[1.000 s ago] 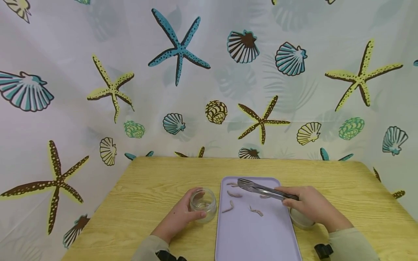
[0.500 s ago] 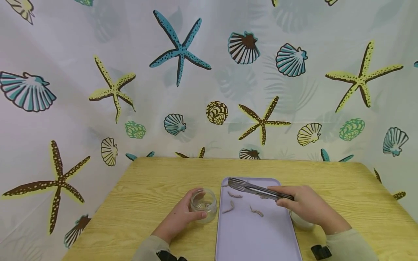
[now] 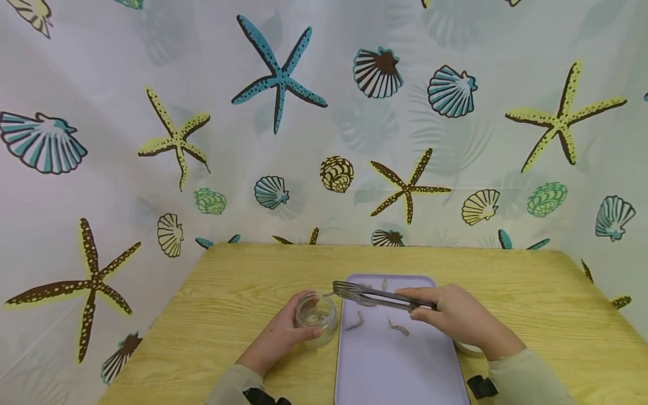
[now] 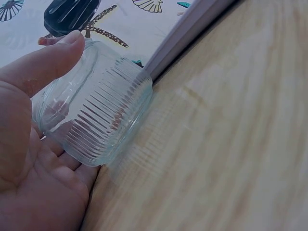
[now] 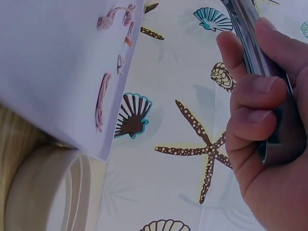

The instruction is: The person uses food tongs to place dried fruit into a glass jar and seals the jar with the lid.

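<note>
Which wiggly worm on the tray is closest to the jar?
The curved worm at the tray's left edge, just right of the jar. The others lie farther right or farther back.

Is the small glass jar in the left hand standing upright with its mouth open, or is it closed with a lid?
Upright and open. The glass jar stands on the table, no lid on its mouth; the left hand holds its side.

**Sea Curtain Behind a Wooden Surface**

Light wooden surface (image 3: 243,292) with yellow grain and rounded far corners. Behind and on both sides, a white curtain (image 3: 101,56) printed with sea shapes. A big blue starfish (image 3: 277,73) up high, a brown starfish (image 3: 83,287) low on the left, a yellow starfish (image 3: 562,121) on the right. Striped shells (image 3: 377,73) scattered between. Soft, even light, faint leaf shadows.
</note>
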{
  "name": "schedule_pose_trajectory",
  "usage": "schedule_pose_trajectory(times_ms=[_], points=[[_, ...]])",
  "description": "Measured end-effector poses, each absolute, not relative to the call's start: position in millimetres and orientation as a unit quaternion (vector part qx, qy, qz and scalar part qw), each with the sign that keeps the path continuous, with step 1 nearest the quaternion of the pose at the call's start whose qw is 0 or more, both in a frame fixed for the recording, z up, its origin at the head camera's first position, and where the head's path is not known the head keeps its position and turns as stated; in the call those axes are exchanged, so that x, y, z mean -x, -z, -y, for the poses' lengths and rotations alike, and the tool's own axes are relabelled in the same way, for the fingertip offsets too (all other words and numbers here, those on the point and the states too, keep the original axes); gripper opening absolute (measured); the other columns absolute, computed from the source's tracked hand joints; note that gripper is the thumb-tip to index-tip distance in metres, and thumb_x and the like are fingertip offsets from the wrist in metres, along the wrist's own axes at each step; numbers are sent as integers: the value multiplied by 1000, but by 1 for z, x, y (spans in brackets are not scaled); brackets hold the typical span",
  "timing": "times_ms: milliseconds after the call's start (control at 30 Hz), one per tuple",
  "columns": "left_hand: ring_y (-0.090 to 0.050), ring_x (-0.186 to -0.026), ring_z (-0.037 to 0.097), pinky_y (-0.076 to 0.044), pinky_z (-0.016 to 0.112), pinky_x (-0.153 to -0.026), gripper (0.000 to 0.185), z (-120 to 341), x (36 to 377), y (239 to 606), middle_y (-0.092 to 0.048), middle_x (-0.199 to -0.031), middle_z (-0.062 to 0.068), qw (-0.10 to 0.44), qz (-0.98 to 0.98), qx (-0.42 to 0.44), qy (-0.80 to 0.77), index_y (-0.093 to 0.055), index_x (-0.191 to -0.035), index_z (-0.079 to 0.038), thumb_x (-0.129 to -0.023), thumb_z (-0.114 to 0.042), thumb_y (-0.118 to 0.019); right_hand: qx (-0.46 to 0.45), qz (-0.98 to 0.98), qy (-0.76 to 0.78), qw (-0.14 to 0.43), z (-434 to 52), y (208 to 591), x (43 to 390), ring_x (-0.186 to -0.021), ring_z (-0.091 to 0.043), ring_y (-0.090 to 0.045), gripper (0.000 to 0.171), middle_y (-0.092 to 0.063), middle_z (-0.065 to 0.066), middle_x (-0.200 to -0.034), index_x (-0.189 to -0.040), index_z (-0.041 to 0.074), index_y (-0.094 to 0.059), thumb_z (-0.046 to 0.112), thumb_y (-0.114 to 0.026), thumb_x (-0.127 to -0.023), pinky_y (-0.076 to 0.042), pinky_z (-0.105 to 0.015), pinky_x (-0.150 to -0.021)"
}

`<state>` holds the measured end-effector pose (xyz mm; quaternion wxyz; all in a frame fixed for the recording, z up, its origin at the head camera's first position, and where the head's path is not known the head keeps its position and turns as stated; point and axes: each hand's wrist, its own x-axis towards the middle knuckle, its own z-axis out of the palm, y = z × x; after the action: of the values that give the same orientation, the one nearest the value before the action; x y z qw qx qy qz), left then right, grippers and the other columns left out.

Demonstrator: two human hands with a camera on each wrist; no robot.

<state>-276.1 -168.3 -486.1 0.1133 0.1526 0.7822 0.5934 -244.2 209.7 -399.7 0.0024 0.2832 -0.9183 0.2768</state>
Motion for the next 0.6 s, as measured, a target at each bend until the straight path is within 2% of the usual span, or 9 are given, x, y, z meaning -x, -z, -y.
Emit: schedule_pose_trajectory(times_ms=[167,600], points=[[-36,-143,28,-23,51,-118,81,165,278,488,-45,-153,12,114,-781,-157,-594,-38,-153,-16,-86,-26,-83,-280,920,-274,0,-206,400,244,-52,-1,-35,43,-68,23,-94,-140,32,-63,41,-66,-98,-36,-25,-53],[-35,-144,26,-25,47,-117,87,167,281,491,-43,-154,10,119,-780,-153,-596,-33,-156,-14,-86,-28,-83,-286,919,-271,-8,-195,397,247,-53,-2,-40,41,-69,23,-95,-140,34,-62,38,-65,-99,-40,-27,-54]])
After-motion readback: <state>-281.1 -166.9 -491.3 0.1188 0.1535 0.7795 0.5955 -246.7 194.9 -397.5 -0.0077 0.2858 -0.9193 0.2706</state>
